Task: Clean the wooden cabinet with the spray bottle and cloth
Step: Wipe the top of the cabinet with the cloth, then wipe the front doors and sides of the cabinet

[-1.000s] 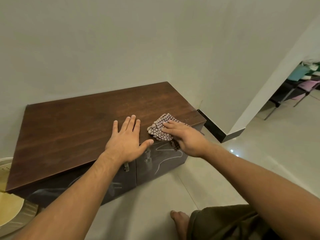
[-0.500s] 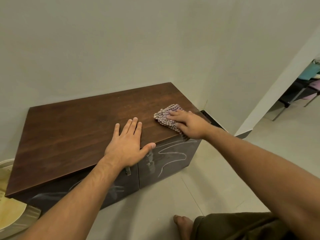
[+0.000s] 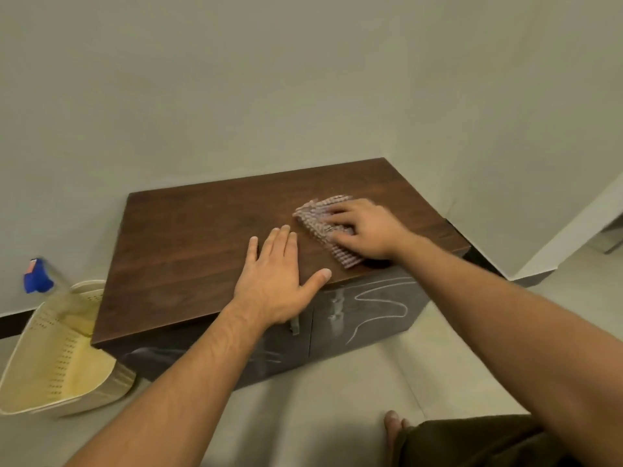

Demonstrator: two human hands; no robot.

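Pressing the checked cloth (image 3: 317,220) flat on the cabinet (image 3: 202,237) top, toward the cabinet's right end and near its front edge, your right hand (image 3: 367,230) lies on it with fingers straight and spread, not curled round it. Your left hand (image 3: 276,281) rests palm down with fingers straight at the cabinet's front edge. It sits just left of the cloth, apart from it, and holds nothing. The spray bottle (image 3: 37,276) stands on the floor beyond the cabinet's left end, behind a cream basket (image 3: 50,348).

Likely risks: under flat pressure alone, the cloth may bunch up or slide off the cabinet's front edge. The cabinet's left half lies far from the cloth and could be missed.

Count: one cabinet with two front doors, one cloth, one bottle, one basket, two hands.
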